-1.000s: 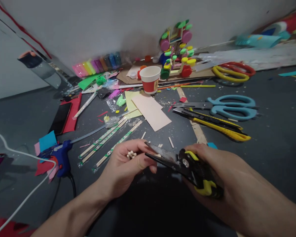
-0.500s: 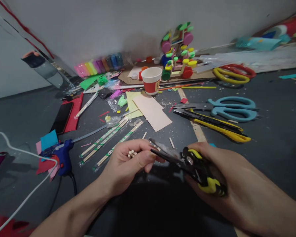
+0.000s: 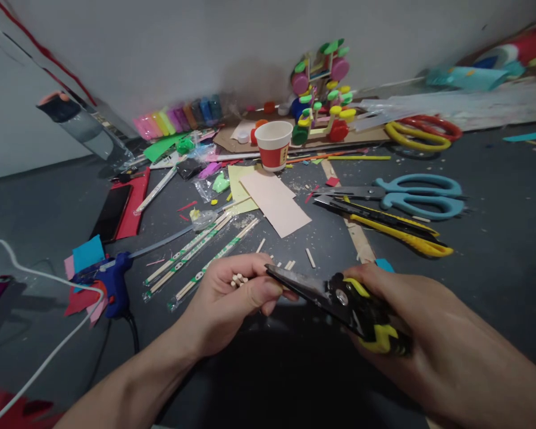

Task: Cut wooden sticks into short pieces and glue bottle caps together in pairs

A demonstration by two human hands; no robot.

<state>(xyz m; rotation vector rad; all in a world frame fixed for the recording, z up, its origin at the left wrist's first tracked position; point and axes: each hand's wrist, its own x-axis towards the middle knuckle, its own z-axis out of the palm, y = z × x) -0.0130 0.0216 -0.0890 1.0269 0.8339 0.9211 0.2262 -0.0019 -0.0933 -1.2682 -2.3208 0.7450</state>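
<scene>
My left hand [image 3: 241,292] is closed around several thin round wooden sticks [image 3: 238,280], whose pale ends poke out between thumb and fingers. In my right hand [image 3: 411,322] is a pair of black and yellow snips [image 3: 339,298], gripped by the handles. Its blades are together, and their tips lie against my left thumb and fingertips. Whether a stick sits between the blades I cannot tell. Short cut stick pieces [image 3: 310,258] lie on the dark table just beyond the hands. Packaged chopsticks [image 3: 214,262] in green-printed wrappers lie beyond my left hand.
A paper cup [image 3: 274,146] stands beyond pale paper sheets [image 3: 277,205]. Blue-handled scissors [image 3: 420,196] and a yellow utility knife [image 3: 397,232] lie at right. At left are a blue glue gun [image 3: 116,286] with a cord and a phone [image 3: 111,211]. Colourful clay models [image 3: 324,89] stand at the back.
The snips' blades have gone from apart to together at my left fingertips. Small stick pieces now show beyond the blades. My left hand has hardly moved.
</scene>
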